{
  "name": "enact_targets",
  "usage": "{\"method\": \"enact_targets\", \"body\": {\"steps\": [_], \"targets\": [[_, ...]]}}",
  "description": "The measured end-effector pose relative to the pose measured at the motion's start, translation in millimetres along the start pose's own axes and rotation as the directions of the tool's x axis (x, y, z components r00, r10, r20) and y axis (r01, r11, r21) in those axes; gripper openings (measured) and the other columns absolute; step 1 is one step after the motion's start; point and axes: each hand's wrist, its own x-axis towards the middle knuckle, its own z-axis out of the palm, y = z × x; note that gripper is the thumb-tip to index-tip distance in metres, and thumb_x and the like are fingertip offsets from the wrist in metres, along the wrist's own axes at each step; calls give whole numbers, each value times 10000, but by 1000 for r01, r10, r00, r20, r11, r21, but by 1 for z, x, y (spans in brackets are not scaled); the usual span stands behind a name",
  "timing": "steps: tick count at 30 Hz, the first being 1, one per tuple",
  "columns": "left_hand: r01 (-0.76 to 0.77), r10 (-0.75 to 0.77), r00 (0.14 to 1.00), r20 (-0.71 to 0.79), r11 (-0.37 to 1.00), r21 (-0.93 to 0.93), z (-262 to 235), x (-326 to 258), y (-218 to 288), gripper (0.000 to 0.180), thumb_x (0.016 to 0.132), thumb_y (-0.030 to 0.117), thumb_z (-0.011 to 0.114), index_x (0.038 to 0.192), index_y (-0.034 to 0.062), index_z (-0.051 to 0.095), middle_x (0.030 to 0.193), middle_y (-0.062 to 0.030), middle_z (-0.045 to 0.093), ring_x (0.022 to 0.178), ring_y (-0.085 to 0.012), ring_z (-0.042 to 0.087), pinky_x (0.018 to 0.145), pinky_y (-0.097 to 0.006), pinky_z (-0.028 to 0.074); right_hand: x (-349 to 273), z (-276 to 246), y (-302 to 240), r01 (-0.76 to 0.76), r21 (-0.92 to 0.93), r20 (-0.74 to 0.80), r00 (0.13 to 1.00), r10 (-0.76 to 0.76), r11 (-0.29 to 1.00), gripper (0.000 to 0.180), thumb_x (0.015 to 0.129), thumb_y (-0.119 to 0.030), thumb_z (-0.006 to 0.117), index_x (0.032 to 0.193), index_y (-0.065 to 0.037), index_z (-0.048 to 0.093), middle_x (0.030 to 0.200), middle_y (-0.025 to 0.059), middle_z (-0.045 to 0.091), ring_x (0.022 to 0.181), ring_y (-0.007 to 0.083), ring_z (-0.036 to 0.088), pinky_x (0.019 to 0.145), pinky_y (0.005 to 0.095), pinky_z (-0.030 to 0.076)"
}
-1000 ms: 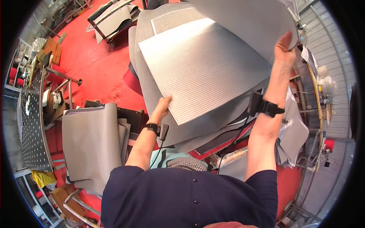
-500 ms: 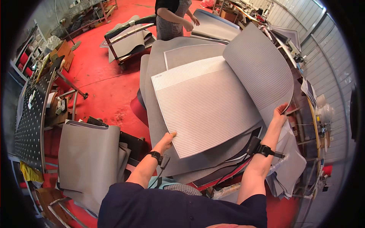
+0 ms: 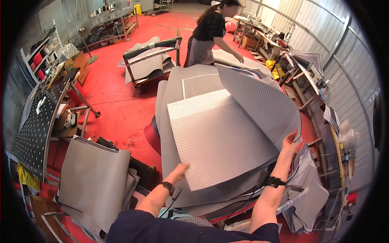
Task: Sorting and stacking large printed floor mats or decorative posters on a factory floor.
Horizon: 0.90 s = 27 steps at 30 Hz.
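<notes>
A large grey ribbed mat [image 3: 223,137] with a pale border lies on a pile of grey sheets [image 3: 178,81] in front of me. Its right part is lifted into a standing flap that curls over the flat part. My left hand [image 3: 177,173] is closed on the mat's near left edge, thumb on top. At the flap's right edge, my right hand [image 3: 290,141] pinches the mat between thumb and fingers. Both wrists carry black straps with small devices.
Beyond the pile, a person [image 3: 206,38] in an apron reaches right over more sheets. A cart [image 3: 152,60] with sheets stands behind. At left are folded grey sheets [image 3: 95,174] and a black dotted board [image 3: 38,129]. Hanging sheets [image 3: 306,194] and a workbench flank my right.
The raised flap tilts lower and leftward, with my right hand on its edge. My view has tipped up. The other person has turned and leans to the right.
</notes>
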Motion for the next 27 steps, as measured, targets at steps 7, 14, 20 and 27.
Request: {"method": "enact_targets", "body": {"steps": [7,14,20,27], "targets": [[12,-12,1000,-15,999,32,2,-4,5,446,865,169,460,1205,-99,353,1170,-221,464,1049,-302,486,887,-397,403,-10,-4,6,57,-39,-20,998,-57,998,331,842,-118,491,1132,41,465,1097,145,559,699,156,634,551,227,550],[-16,17,1000,-22,999,41,1,5,2,449,864,177,472,1200,-98,356,1169,-220,465,1054,-307,483,886,-401,405,-18,-14,2,25,-15,-92,995,-26,1000,261,857,-89,434,1074,28,517,1018,142,598,695,158,637,536,237,549],[20,-18,999,-49,999,46,5,-9,3,447,870,166,459,1210,-101,344,1183,-227,452,1068,-317,469,907,-418,389,-27,-22,-6,-19,30,-75,997,21,999,254,838,-131,499,1036,22,540,964,138,617,662,163,640,557,256,557],[-40,39,999,18,998,57,-1,14,-5,448,871,179,463,1219,-80,347,1179,-216,461,1058,-321,476,889,-409,404,-32,-25,-3,33,-18,-68,997,-34,999,208,849,-108,472,1006,6,548,943,125,611,745,172,614,612,257,527]]}}
